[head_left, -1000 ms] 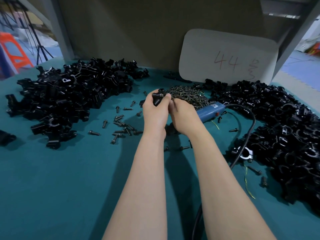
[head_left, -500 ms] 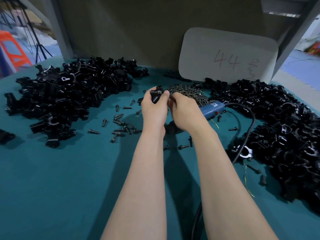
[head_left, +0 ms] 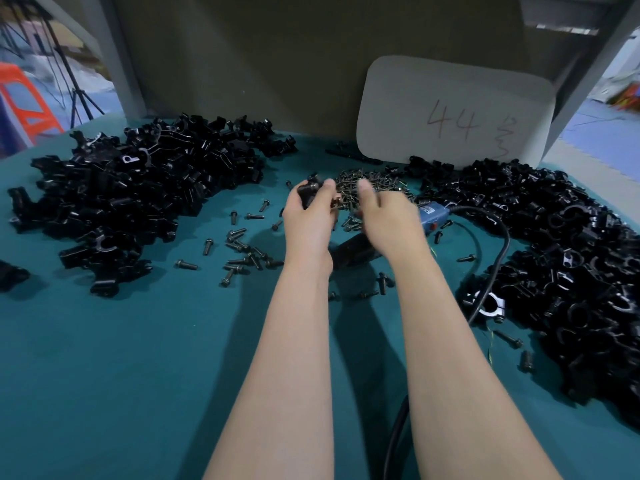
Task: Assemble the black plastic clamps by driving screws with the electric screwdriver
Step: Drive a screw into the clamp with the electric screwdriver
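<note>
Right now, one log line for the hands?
left hand: grips clamp | right hand: blurred, over screw pile, grip unclear | screwdriver: lying on table

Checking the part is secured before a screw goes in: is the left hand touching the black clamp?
Touching. The head view shows the left hand wrapped round the black clamp, whose top sticks out of the grip.

Factory assembly bench (head_left: 138, 375), shown by heaped black clamps (head_left: 138, 188) and loose screws (head_left: 242, 251)
</note>
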